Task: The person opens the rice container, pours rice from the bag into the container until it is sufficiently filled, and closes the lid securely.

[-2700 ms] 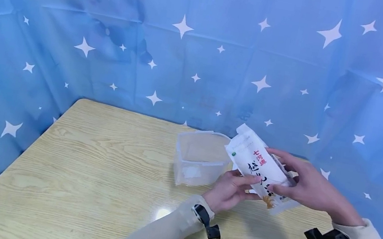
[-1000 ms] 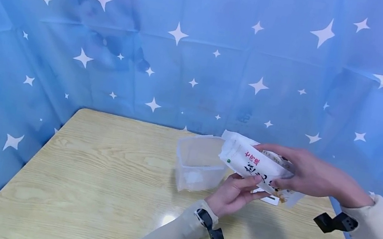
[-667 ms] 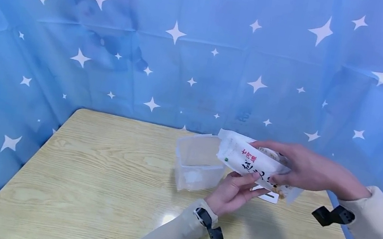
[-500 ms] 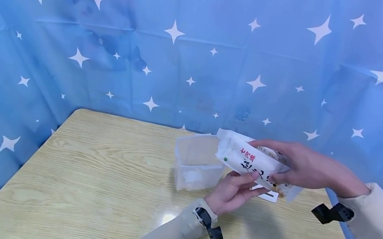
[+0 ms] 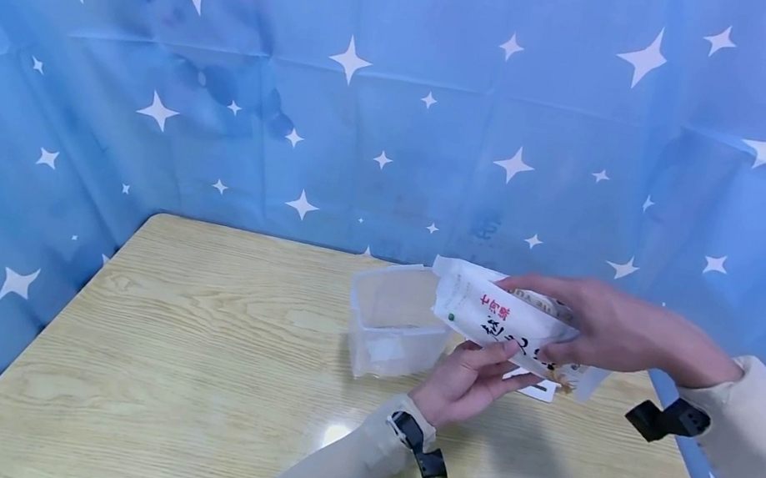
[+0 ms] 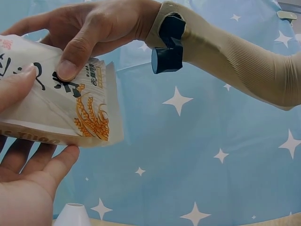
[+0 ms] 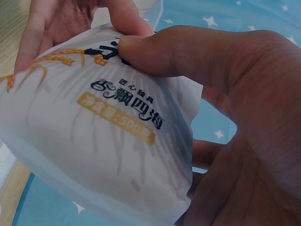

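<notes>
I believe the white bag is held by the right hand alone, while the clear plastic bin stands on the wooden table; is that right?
Not quite: both the left hand and the right hand hold the white bag, as the head view shows; the rest is right.

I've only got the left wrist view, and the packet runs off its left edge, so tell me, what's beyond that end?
Observer: In the head view, a clear plastic box sits there, and the packet overlaps its right side in the picture. I can't tell whether they touch.
Operator: Any mark on the end I'm missing?
Observer: Yes, a small green dot shows near that end in the head view.
</notes>
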### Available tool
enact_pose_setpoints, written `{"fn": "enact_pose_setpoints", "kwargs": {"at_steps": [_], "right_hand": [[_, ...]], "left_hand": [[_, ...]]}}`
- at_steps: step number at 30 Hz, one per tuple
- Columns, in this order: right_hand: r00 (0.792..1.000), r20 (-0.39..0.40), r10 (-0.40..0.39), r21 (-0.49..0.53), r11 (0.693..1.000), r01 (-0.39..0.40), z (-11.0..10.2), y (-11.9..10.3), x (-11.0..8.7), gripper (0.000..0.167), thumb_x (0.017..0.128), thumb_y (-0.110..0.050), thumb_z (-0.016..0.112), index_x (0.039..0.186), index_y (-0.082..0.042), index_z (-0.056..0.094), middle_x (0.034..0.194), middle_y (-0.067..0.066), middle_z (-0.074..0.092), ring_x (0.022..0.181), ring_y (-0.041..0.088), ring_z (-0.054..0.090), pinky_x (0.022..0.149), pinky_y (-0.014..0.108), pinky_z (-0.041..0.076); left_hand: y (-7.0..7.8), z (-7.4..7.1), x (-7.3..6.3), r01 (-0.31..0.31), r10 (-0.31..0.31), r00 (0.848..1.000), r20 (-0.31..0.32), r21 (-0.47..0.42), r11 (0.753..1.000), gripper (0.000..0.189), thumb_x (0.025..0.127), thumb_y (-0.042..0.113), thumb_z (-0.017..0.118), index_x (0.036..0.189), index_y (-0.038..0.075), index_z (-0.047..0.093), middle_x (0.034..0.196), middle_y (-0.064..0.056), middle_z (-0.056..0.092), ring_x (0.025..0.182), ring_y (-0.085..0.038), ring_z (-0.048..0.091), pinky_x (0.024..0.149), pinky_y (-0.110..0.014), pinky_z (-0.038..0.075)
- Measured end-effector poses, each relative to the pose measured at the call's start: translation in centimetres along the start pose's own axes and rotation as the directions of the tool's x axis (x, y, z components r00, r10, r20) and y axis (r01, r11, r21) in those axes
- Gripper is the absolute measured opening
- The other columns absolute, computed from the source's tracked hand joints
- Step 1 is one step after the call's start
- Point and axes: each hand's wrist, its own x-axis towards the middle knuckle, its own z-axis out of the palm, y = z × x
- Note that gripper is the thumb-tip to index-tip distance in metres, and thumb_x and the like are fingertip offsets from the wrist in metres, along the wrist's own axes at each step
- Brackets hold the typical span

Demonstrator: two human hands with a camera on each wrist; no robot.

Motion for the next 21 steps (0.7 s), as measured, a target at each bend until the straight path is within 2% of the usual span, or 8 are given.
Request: {"fn": "enact_pose_setpoints", "kwargs": {"at_steps": [12,21], "right_hand": [[1.0,0.024,0.004,-0.004,1.0,-0.004,-0.31,-0.29,0.2,0.081,0.083,-0.009,0.083,0.15,-0.036,0.046,0.126,0.001,0.067,0.083,0.012,0.059,0.064,0.024,0.05],[0.999,0.028,0.03,-0.01,1.0,-0.03,-0.34,-0.52,0.25,0.082,0.082,-0.008,0.083,0.148,-0.042,0.046,0.122,-0.001,0.067,0.083,0.014,0.059,0.065,0.024,0.051]], "left_hand": [[-0.03,0.01,0.11,-0.005,0.005,1.0,0.011,-0.006,1.0,0.041,0.107,0.007,0.05,0.146,0.019,0.052,0.149,-0.002,0.057,0.141,-0.025,0.052,0.124,-0.054,0.037],[-0.08,0.1,0.08,-0.003,0.003,1.0,0.015,-0.001,1.0,0.041,0.107,0.009,0.05,0.147,0.02,0.052,0.148,-0.001,0.057,0.132,-0.022,0.057,0.124,-0.055,0.036]]}}
